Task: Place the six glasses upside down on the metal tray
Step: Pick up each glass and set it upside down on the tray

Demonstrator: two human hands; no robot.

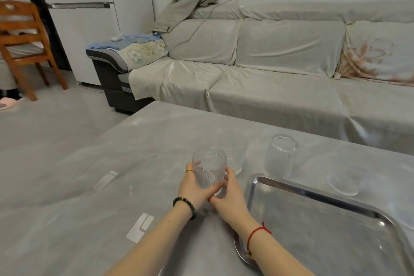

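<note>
Between the two hands, a ribbed glass (209,169) stands upright, mouth up, held just above the table (89,175). Left hand (193,188) wraps its left side and base; right hand (230,195) presses its right side, so both are clamped on it. Right of the right hand lies the tray (324,226), bare. Beyond the hands stand three more glasses: one (234,154) just behind the held glass, one (281,155) beside the tray's far edge, one (345,171) farther right.
</note>
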